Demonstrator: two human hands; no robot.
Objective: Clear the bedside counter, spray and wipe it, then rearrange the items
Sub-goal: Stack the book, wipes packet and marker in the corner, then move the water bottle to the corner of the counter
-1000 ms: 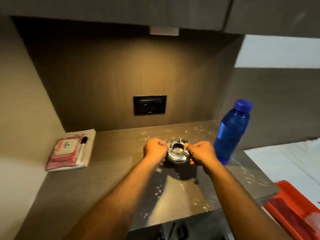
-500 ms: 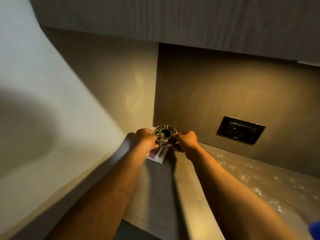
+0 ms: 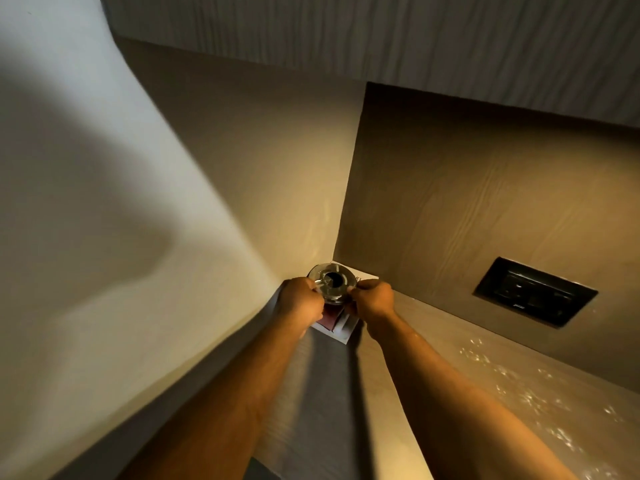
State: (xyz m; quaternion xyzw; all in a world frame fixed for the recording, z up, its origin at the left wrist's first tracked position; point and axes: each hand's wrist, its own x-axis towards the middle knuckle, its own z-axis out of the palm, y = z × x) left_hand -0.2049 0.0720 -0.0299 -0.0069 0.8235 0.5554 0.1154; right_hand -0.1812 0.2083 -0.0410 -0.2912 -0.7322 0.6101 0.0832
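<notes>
Both hands, L [image 3: 300, 299] & R [image 3: 372, 299], have carried glass ashtray [image 3: 331, 282] to surface [image 3: 433, 358] corner, pinching its rim just above notepad [image 3: 337, 325], left of wall socket [image 3: 535, 292].

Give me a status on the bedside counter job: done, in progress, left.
Done: the counter shows scattered wet droplets, so spraying looks done. In hand: left hand and right hand grip the glass ashtray over the booklet in the corner. Left: setting it down; wiping the droplets.
</notes>
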